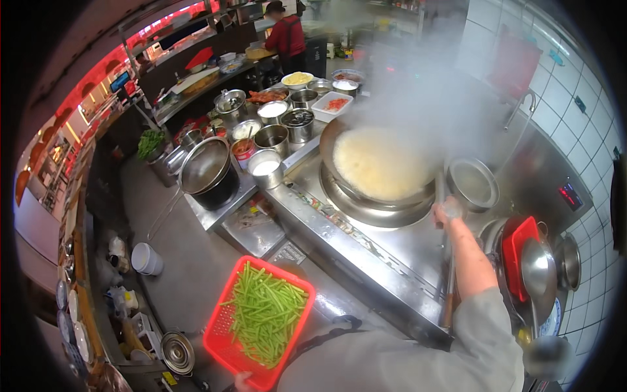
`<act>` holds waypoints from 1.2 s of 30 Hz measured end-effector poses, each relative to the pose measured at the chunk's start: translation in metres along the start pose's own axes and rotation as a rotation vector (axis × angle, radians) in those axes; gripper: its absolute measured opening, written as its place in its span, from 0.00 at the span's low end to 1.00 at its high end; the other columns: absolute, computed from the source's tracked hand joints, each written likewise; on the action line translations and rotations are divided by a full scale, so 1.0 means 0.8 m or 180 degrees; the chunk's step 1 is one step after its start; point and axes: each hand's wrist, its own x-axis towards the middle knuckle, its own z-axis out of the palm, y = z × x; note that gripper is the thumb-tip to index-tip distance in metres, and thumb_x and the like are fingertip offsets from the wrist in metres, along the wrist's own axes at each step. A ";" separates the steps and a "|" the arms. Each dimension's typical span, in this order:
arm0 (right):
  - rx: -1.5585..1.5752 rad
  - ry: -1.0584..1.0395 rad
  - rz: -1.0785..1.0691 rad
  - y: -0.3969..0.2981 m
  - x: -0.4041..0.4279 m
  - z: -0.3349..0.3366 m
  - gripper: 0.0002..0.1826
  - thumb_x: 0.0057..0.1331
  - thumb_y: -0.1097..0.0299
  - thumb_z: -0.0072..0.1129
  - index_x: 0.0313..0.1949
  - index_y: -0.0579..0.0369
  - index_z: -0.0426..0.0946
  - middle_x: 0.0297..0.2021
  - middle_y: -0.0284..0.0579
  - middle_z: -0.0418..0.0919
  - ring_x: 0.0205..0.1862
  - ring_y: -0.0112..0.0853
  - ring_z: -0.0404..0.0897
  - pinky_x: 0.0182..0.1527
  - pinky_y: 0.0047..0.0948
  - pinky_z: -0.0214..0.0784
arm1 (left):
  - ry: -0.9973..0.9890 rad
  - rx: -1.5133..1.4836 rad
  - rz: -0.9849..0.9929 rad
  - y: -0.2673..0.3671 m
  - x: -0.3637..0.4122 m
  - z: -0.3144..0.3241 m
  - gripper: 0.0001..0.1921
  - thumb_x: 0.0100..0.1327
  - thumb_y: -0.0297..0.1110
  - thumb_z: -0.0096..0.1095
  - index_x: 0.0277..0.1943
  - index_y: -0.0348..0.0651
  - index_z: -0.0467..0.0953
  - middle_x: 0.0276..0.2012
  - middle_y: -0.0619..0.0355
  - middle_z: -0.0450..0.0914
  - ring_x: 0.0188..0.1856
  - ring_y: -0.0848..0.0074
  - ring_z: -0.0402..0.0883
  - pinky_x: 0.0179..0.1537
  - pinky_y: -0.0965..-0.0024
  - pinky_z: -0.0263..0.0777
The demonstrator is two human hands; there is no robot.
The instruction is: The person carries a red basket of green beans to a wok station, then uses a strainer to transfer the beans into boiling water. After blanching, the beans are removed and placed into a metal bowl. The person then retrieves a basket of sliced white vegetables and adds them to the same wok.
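Observation:
My left hand (242,381) grips the near rim of a red plastic basket (219,338), held tilted at my side. Cut green vegetable stems (267,313), perhaps green beans or garlic stems, fill much of it. My right hand (448,211) is closed around a handle (440,188) at the right edge of a large wok (329,147). Pale yellow, foaming liquid (382,164) boils in the wok, and thick steam hides its far right side. Below my right hand, a long utensil with a wooden grip (448,311) lies along the stove.
Left of the wok stand a steel pot of white seasoning (266,169), a mesh strainer over a dark pot (205,161) and several ingredient containers (299,125). At right are a round pan (472,182), a red tray (519,255) and a ladle (535,264). A person (289,36) works far back.

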 end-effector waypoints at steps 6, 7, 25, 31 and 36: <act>0.3006 -0.1869 0.2041 0.030 0.014 0.053 0.08 0.55 0.77 0.46 0.20 0.54 0.59 0.15 0.37 0.64 0.13 0.24 0.63 0.14 0.23 0.60 | 0.0019 -0.0023 0.0026 0.006 -0.006 -0.013 0.34 0.44 0.32 0.48 0.59 0.34 0.60 0.53 0.47 0.71 0.53 0.55 0.72 0.55 0.54 0.66; 0.2999 -0.1885 0.2042 0.026 0.009 0.058 0.08 0.55 0.77 0.46 0.20 0.54 0.59 0.15 0.37 0.64 0.13 0.24 0.63 0.14 0.23 0.60 | 0.0006 -0.0022 0.0031 0.009 -0.006 -0.016 0.34 0.44 0.32 0.48 0.59 0.34 0.60 0.53 0.47 0.71 0.53 0.55 0.72 0.55 0.54 0.67; 0.3723 -0.1815 0.1302 0.024 -0.114 0.063 0.08 0.53 0.75 0.45 0.18 0.53 0.60 0.14 0.34 0.60 0.14 0.22 0.61 0.15 0.20 0.57 | -0.0086 -0.0283 -0.0054 0.067 0.021 -0.121 0.30 0.46 0.31 0.47 0.57 0.35 0.63 0.51 0.50 0.73 0.51 0.58 0.73 0.55 0.57 0.66; 0.3162 -0.1420 0.0930 0.014 -0.122 0.069 0.06 0.54 0.75 0.46 0.21 0.55 0.62 0.14 0.35 0.62 0.14 0.22 0.61 0.14 0.20 0.57 | -0.0220 -0.0382 -0.0032 0.083 0.018 -0.119 0.31 0.44 0.31 0.48 0.57 0.36 0.64 0.51 0.50 0.73 0.51 0.58 0.73 0.56 0.58 0.66; 0.2369 -0.0809 0.0549 0.013 -0.090 0.072 0.04 0.54 0.77 0.47 0.22 0.57 0.64 0.14 0.37 0.64 0.14 0.25 0.64 0.14 0.24 0.58 | -0.0118 -0.0337 0.0034 0.082 0.023 -0.129 0.31 0.44 0.31 0.48 0.57 0.36 0.64 0.51 0.50 0.73 0.51 0.58 0.73 0.56 0.58 0.66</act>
